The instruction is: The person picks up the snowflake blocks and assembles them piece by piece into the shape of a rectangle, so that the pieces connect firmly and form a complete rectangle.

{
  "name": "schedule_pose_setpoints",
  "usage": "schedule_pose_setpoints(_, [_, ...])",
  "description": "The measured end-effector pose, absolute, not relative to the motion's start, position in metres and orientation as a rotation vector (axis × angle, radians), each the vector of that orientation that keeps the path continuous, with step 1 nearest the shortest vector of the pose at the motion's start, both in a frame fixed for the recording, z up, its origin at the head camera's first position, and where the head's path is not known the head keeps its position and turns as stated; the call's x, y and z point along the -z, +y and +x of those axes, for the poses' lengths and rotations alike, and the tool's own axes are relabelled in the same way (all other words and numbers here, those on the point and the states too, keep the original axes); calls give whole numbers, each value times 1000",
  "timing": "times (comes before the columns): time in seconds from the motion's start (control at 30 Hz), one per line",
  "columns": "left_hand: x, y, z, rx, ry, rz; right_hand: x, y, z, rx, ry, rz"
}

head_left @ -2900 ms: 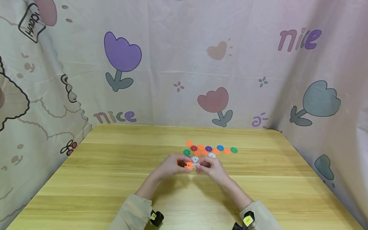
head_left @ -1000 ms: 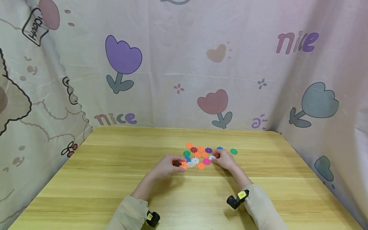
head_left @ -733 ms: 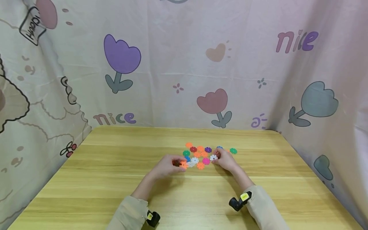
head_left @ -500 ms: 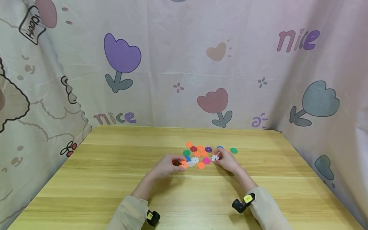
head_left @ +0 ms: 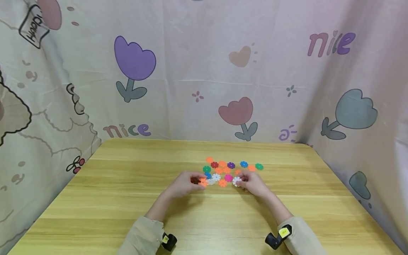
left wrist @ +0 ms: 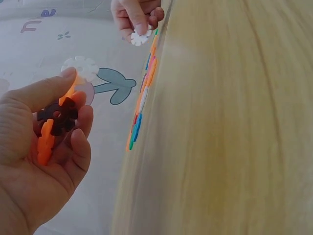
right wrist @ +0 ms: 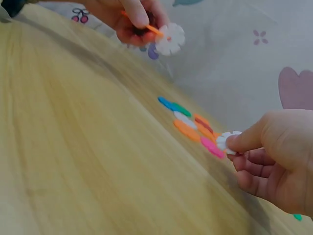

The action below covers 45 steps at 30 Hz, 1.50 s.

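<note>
My left hand (head_left: 183, 185) holds a small chain of notched plastic snowflake discs above the table. In the left wrist view, an orange disc (left wrist: 45, 142), a dark brown disc (left wrist: 57, 116) and another orange piece (left wrist: 68, 93) are joined, with a white disc (left wrist: 82, 67) at the outer end. The thumb presses on the chain while the fingers curl behind it. To the right, my right hand (head_left: 254, 183) pinches a separate white disc (head_left: 236, 181) between thumb and fingers, apart from the chain. Part of this disc is covered by the thumb (right wrist: 236, 143).
Loose snowflake discs lie flat beyond and between the hands: a pink disc (head_left: 228, 178), a white disc (head_left: 216, 177), a purple disc (head_left: 231, 165), a green disc (head_left: 259, 166) and several orange ones. A printed curtain (head_left: 188, 63) hangs behind the wooden table (head_left: 127, 202).
My right hand has left the chain, moved right, picked up a white disc from the table and drawn it nearer to me. My left hand has shifted slightly left, still holding the chain.
</note>
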State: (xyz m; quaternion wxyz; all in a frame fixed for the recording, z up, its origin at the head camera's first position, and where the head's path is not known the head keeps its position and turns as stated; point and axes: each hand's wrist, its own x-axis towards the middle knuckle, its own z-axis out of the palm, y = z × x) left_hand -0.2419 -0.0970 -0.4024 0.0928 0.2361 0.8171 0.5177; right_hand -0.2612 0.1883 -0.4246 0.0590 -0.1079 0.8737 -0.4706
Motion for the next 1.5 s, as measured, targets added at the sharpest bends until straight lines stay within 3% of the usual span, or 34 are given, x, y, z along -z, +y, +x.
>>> schedule_pose_setpoints(0.4, [400, -96, -244, -1508, 2436, 714, 403, 165, -244, 1589, 2425, -527])
schedule_pose_setpoints(1.5, [397, -95, -242, -1486, 2420, 781, 404, 136, -235, 1787, 2223, -540])
